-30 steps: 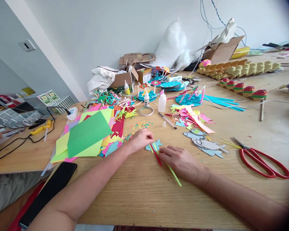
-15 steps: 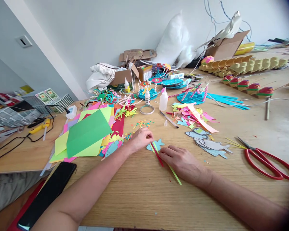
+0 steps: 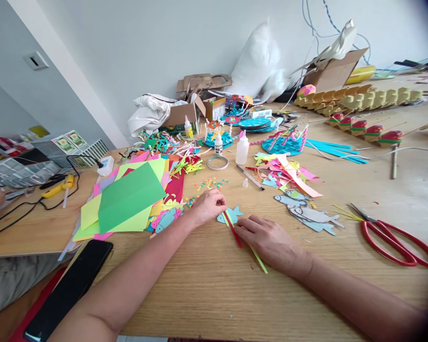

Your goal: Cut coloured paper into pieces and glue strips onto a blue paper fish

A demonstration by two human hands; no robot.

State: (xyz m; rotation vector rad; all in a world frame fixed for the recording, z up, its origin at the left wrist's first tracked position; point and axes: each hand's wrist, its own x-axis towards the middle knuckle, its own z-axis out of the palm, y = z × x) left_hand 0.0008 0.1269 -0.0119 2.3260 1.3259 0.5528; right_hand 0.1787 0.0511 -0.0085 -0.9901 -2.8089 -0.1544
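A blue paper fish (image 3: 236,212) lies flat on the wooden table between my two hands, its tail pointing right. Across its body run narrow paper strips, a red strip (image 3: 236,237) with yellow-green ones beside it. My left hand (image 3: 210,207) is closed in a pinch at the strips' upper ends, by the fish's top edge. Just below the fish, my right hand (image 3: 267,237) has its fingers bent together over the lower part of the strips. A yellow-green strip (image 3: 259,261) sticks out from under that hand; its fingertips are partly hidden.
Large red-handled scissors (image 3: 395,242) and several cut-out fish (image 3: 306,213) lie to the right. Coloured paper sheets (image 3: 131,197) and a black phone (image 3: 69,289) are at left. Beyond the hands stand glue bottles (image 3: 241,149), near a pen (image 3: 250,177) and paper scraps (image 3: 285,171). Another person's hand shows far left.
My hands, the strips and the fish stay almost exactly in place. The view shifts very slightly. At the far left edge, the other person's hand comes a little further into view.
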